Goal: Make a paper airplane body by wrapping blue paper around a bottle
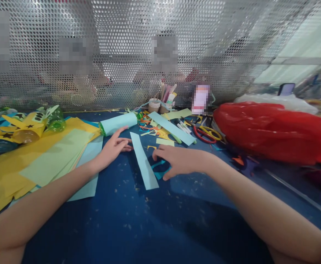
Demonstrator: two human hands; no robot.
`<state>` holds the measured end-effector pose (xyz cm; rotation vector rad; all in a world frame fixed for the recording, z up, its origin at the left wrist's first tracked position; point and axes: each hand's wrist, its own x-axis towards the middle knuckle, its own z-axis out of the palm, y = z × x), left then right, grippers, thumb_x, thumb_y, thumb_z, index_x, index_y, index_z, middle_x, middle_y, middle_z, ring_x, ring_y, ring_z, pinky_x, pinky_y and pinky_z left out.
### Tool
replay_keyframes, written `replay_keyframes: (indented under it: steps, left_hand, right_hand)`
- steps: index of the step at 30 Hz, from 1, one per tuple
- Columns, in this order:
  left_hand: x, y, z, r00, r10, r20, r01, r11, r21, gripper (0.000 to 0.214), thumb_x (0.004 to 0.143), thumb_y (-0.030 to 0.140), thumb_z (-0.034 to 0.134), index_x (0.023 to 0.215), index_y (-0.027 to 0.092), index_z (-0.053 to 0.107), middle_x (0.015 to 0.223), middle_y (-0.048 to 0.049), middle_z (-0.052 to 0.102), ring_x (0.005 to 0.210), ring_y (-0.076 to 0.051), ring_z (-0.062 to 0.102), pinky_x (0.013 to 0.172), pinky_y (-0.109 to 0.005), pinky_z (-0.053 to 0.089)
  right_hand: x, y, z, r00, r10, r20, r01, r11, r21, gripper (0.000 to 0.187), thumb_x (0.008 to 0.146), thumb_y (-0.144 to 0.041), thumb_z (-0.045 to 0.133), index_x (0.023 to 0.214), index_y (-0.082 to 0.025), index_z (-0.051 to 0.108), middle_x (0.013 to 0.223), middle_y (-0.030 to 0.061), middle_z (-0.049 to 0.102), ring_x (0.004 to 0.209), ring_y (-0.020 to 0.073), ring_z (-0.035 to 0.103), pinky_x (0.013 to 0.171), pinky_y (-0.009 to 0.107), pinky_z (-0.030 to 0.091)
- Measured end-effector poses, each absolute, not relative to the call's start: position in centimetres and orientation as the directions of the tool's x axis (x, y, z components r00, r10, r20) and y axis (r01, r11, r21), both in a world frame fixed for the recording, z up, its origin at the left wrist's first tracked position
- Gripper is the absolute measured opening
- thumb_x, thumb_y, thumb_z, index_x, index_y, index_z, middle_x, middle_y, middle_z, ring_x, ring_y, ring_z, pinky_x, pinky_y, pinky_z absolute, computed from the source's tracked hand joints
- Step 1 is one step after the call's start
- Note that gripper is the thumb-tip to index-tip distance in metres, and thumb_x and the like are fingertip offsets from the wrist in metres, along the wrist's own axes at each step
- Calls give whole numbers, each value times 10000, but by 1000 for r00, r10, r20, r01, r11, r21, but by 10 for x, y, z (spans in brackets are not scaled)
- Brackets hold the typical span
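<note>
My left hand (115,147) is open, its fingers spread beside the left edge of a light blue paper strip (144,161) on the table. Just beyond its fingertips lies a green plastic bottle wrapped in light blue paper (119,124), on its side. To the right of the strip, my right hand (174,160) hovers palm down, its fingers curved and thumb apart, with nothing gripped. Partly under that hand is a teal looped piece (160,171); its kind is unclear. Behind, a second light blue strip (172,128) rests among small paper scraps (155,130).
Yellow and green paper sheets (56,157) and bottles with yellow cutouts (25,126) fill the left. Red and yellow scissors (204,134), markers (183,126) and a red plastic bag (270,132) are at the right. Cups of sticks (160,104) stand by a perforated metal screen (127,44).
</note>
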<state>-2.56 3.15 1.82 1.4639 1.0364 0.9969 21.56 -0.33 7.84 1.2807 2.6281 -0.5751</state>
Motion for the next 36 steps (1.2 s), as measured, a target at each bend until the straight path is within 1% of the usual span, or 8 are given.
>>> replay_keyframes:
  steps: [6,9,11,14,18,25,30,36]
  left_hand:
    - [-26,31,18,398,914,78,357,-232,905,365,874,361,524,1172,184,638,1065,-78,696,855,-186,672,858,-376,543]
    - [-25,30,19,358,932,58,406,-211,889,338,864,406,530,1043,175,698,1031,-77,718,837,-204,672,849,-391,533]
    - [-26,29,21,316,948,42,361,-161,918,331,844,416,548,989,164,707,1015,-81,720,862,-215,665,825,-385,537]
    - [-27,29,21,296,954,51,316,-148,937,294,795,399,615,953,167,701,983,-72,721,881,-216,651,825,-382,528]
    - [-25,28,16,342,936,81,264,-179,948,302,742,357,681,980,171,675,985,-60,697,861,-189,637,838,-368,505]
    - [-13,9,15,430,901,-51,227,-53,973,328,771,303,652,1077,185,667,856,-26,685,747,-157,626,766,-343,510]
    - [-5,-3,16,502,859,-106,70,81,994,370,803,198,552,1162,174,641,994,-68,716,909,-190,670,882,-378,526]
    - [-5,-3,14,528,847,70,248,-232,941,366,797,143,496,1108,199,681,1233,-73,611,950,-179,663,855,-334,546]
  right_hand:
    - [219,7,76,-712,604,-357,702,609,-370,69,743,-257,659,784,-203,670,787,13,641,684,148,586,609,260,418]
    - [229,28,69,-582,788,-199,793,496,-354,120,758,-304,646,808,-201,680,713,12,663,614,140,579,581,262,422]
    - [236,46,60,-316,949,14,846,288,-448,234,809,-374,589,911,-183,676,677,31,674,587,154,593,582,281,455]
    - [246,67,44,-15,987,163,593,140,-793,407,873,-312,489,1233,-131,548,950,123,727,768,182,681,715,318,532]
    - [263,76,33,-156,978,141,328,186,-926,676,830,-233,563,1456,-233,307,1485,146,410,1209,198,561,981,385,462]
    - [280,76,42,-383,919,90,543,303,-783,456,878,-269,499,1331,-228,530,1433,75,496,1344,207,420,1130,434,289]
    - [268,73,37,-427,850,309,631,524,-571,595,904,-311,463,1477,-267,311,1574,59,247,1448,215,199,1113,447,309]
    - [265,67,46,-312,930,193,879,360,-312,484,891,-215,415,1368,-203,502,1131,76,705,1051,238,645,932,382,475]
